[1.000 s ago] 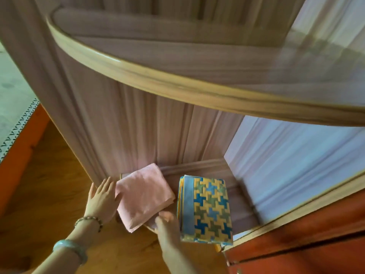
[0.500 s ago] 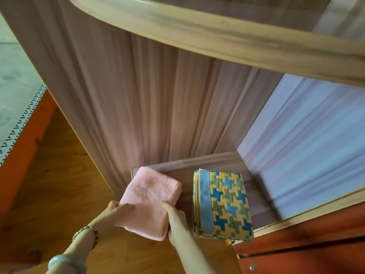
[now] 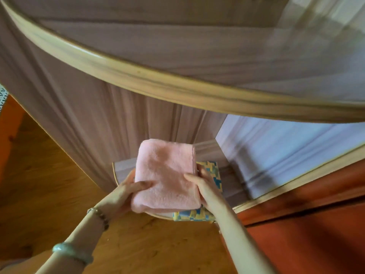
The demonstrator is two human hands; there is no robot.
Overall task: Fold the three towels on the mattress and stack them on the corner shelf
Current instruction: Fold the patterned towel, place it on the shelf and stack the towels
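The corner shelf (image 3: 98, 125) fills most of the view, its wood-grain side panel rising behind the lower board (image 3: 123, 168), which serves here as the reference for everything else. High above the lower board, the curved upper board (image 3: 177, 89) sweeps across the frame with a light wooden rim. Left of the lower board and in front of it spreads the wooden floor (image 3: 49, 184). To the right of the lower board stands an orange-red panel (image 3: 316, 224), and behind its right end a pale wall (image 3: 286, 147) closes the corner.

Over the middle of the lower board is the folded pink towel (image 3: 167, 175), covering most of the board. The folded patterned towel (image 3: 214, 174), in yellow and blue, lies on the right part of the lower board. It shows only at the pink towel's right side and under its front edge, where it juts past the board's curved front rim. Whether the pink towel rests on the patterned one or is held just above it cannot be told.

Both hands clasp the pink towel, one at each side. The left hand (image 3: 120, 196) grips its left front corner above the board's left end, thumb on top. The right hand (image 3: 205, 191) grips its right edge above the board's right part, thumb on top and fingers over the patterned towel. On the left forearm, in front of the board, sit a beaded bracelet (image 3: 99, 216) and a green bangle (image 3: 73, 253).
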